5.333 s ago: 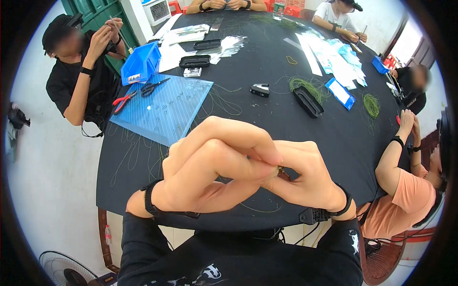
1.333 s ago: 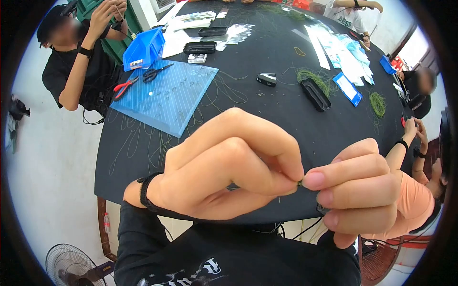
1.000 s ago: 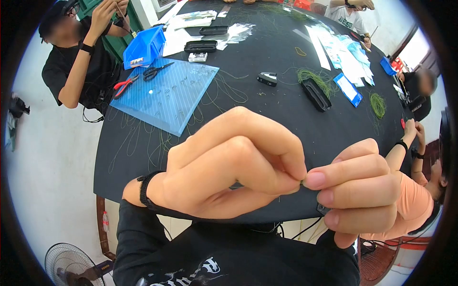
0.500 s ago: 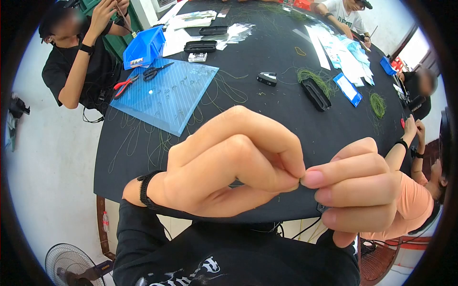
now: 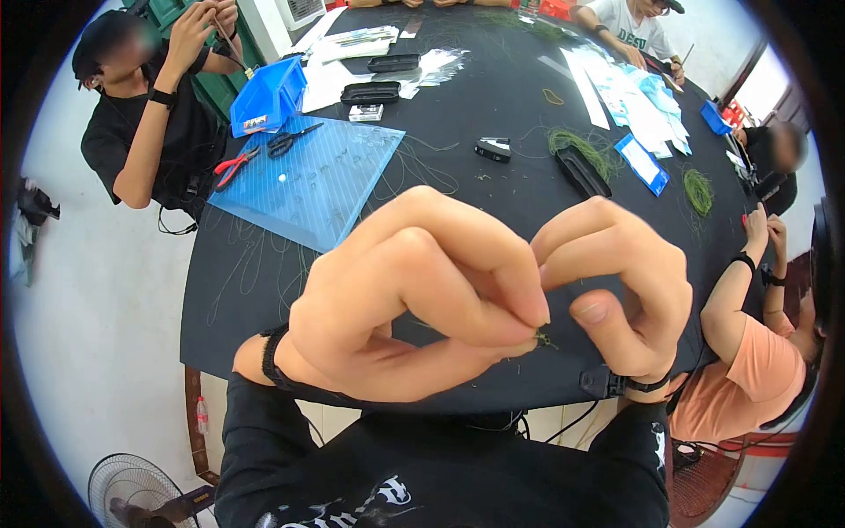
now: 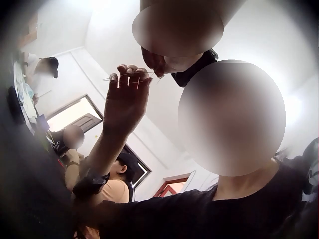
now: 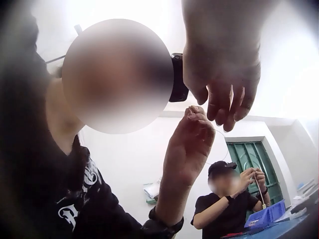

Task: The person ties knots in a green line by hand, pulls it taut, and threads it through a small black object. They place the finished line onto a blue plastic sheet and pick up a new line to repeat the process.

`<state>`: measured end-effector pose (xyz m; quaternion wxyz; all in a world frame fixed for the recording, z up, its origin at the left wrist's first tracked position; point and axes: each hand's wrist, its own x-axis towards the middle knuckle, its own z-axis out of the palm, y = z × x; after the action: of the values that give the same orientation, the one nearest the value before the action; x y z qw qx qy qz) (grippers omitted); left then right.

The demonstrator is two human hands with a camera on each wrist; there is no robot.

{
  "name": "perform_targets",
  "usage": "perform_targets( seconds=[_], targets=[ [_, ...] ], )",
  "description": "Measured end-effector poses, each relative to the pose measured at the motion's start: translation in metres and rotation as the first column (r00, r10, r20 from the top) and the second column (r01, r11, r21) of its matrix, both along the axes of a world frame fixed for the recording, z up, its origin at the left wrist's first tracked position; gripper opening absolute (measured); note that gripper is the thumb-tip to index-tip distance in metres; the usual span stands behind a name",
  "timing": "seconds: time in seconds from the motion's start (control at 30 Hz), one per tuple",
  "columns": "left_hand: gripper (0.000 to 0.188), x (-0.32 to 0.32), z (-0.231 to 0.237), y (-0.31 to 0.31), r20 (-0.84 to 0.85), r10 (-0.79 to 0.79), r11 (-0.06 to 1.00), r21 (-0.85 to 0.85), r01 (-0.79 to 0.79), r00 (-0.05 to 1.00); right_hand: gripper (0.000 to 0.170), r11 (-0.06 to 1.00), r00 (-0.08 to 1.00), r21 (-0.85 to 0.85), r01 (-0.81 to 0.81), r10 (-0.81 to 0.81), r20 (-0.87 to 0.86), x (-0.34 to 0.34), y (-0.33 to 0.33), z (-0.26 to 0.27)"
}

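Note:
In the head view my left hand (image 5: 414,299) pinches a small knotted bit of green thread (image 5: 547,340) between thumb and fingertips, and only its end sticks out. My right hand (image 5: 629,282) is just to the right, its thumb apart from the bent fingers and nothing showing in the gap. Its fingertips reach close to the left fingers, overlapping them in this view. In the right wrist view, a thin line (image 7: 223,130) loops out beside the left hand (image 7: 188,147). The left wrist view shows the right hand (image 6: 125,97) with fingers raised near fine strands.
On the black tablecloth (image 5: 458,233) lie a blue board (image 5: 308,189) with red-handled pliers (image 5: 236,167) and black scissors (image 5: 290,139), a blue bin (image 5: 268,97), a stapler (image 5: 493,150), a black tray (image 5: 581,172) and green thread coils (image 5: 698,192). Several people sit around the table.
The right hand has let go of the small thread piece and turned, its thumb now apart from its fingers. The left hand keeps its pinch and has shifted slightly left.

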<state>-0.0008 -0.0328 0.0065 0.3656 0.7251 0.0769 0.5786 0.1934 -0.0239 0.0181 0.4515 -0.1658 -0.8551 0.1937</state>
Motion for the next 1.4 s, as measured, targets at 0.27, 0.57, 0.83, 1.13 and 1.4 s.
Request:
perform_targets(
  seconds=[0.27,0.57,0.83,1.13,1.4],
  targets=[
    [0.021,-0.002,-0.001,0.004,0.009,-0.030,0.998,0.058,0.029,1.000,0.028,0.994,0.998,-0.088,-0.068,0.069,0.001,-0.003,-0.006,-0.002],
    [0.022,0.000,-0.001,0.002,0.001,0.011,0.997,0.073,-0.011,1.000,0.032,0.981,0.990,-0.173,-0.089,0.107,0.095,-0.005,-0.007,-0.003],
    [0.021,-0.002,-0.004,0.003,-0.059,0.163,0.974,0.166,-0.151,0.985,0.023,0.957,0.998,-0.287,-0.050,0.055,0.009,-0.021,-0.021,-0.012],
    [0.020,-0.003,-0.005,0.007,-0.066,0.227,0.949,0.241,-0.206,0.972,0.009,0.888,0.991,-0.439,-0.137,0.124,-0.060,-0.019,-0.029,-0.009],
    [0.020,0.000,-0.009,0.010,-0.031,0.156,0.971,0.188,-0.147,0.987,0.017,0.875,0.989,-0.483,0.044,-0.107,-0.104,-0.023,-0.030,-0.013]
  ],
)
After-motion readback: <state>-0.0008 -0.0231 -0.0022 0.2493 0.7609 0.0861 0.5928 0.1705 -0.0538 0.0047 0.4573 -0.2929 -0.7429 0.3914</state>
